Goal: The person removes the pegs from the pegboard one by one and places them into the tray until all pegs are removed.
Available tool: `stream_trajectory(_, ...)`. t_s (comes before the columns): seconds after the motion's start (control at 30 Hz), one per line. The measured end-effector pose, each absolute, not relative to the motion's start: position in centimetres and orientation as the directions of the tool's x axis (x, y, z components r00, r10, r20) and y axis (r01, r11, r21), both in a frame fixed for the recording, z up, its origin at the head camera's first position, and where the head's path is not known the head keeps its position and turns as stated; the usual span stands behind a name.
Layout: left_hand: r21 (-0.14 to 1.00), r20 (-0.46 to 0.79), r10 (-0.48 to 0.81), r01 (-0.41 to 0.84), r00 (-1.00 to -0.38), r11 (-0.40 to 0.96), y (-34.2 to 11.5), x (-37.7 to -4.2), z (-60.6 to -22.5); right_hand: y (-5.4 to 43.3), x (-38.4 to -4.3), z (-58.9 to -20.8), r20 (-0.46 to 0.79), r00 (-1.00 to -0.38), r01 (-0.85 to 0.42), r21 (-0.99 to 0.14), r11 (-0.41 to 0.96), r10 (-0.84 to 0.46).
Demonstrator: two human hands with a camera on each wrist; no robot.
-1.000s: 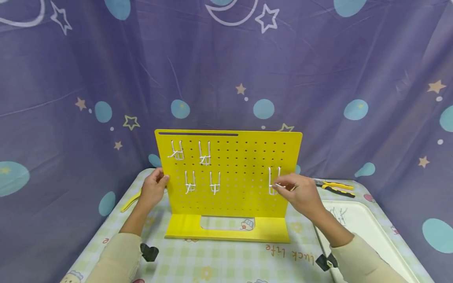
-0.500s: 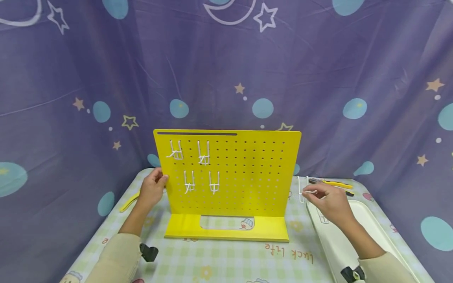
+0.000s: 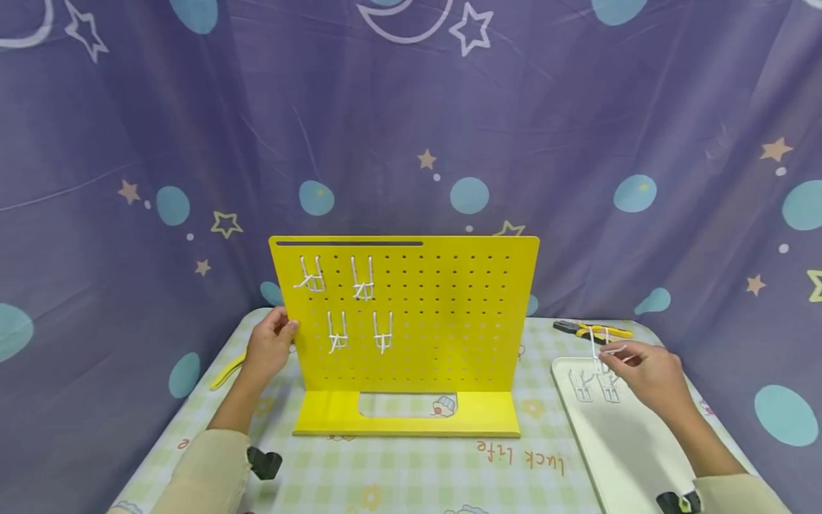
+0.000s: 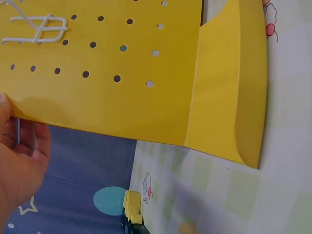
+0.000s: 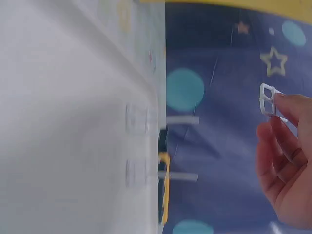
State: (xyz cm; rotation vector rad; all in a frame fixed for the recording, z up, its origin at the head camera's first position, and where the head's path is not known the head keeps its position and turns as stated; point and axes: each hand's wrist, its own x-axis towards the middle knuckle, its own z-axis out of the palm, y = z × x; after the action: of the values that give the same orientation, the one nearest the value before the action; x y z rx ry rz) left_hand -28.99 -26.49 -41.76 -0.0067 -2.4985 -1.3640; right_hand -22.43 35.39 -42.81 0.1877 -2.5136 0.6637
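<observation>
A small white wire hook with a rectangular frame (image 5: pixel 266 98) is held in the air above the far end of the tray, to the right of the pegboard. The right hand (image 3: pixel 651 371) pinches it between thumb and fingertips. Below, the shallow cream rectangular tray (image 3: pixel 632 457) bears two more white wire hooks (image 3: pixel 582 389), side by side near its far edge. The upright yellow perforated pegboard with a flat foot (image 3: pixel 443 343) carries four mounted white wire hooks (image 3: pixel 383 335), two in an upper row and two in a lower, all on its left half. The left hand (image 3: pixel 270 344) grips the board's left edge, thumb in front. Beyond the tray lie yellow-and-black pliers (image 3: pixel 581 330); a curved yellow handle (image 3: pixel 227 371) shows left of the board. A green-and-white checked cloth covers the worktop (image 3: pixel 372 471); a purple patterned curtain (image 3: pixel 411 107) hangs behind.
</observation>
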Motion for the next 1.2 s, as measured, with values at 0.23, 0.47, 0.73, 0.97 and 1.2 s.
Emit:
stream_trajectory(0.23, 0.824, 0.263, -0.137, 0.148, -0.955, 0.547, -26.5, -29.2, -42.1, 39.0, -22.2, -44.4, 0.461, -0.884, -0.152, -0.445, 0.883, 0.080)
stream_trajectory(0.47, 0.829, 0.264, -0.150, 0.144, -0.953, 0.541, -26.4, -29.1, -42.1, 42.0, -22.2, -46.4, 0.380, -0.914, -0.051, -0.450, 0.892, 0.140)
stream_trajectory(0.73, 0.828, 0.266, -0.142, 0.150, -0.954, 0.541, -26.6, -29.2, -42.2, 43.5, -22.6, -48.5, 0.276, -0.952, 0.018, -0.390, 0.920, 0.135)
stream_trajectory(0.97, 0.825, 0.277, -0.140, 0.161, -0.951, 0.541, -26.5, -29.3, -42.2, 43.9, -23.0, -50.2, 0.250, -0.954, 0.061, -0.379, 0.923, 0.166)
stream_trajectory(1.2, 0.831, 0.262, -0.148, 0.145, -0.954, 0.538, -26.5, -29.2, -42.1, 43.7, -22.6, -49.5, 0.241, -0.949, 0.089, -0.419, 0.903, 0.205)
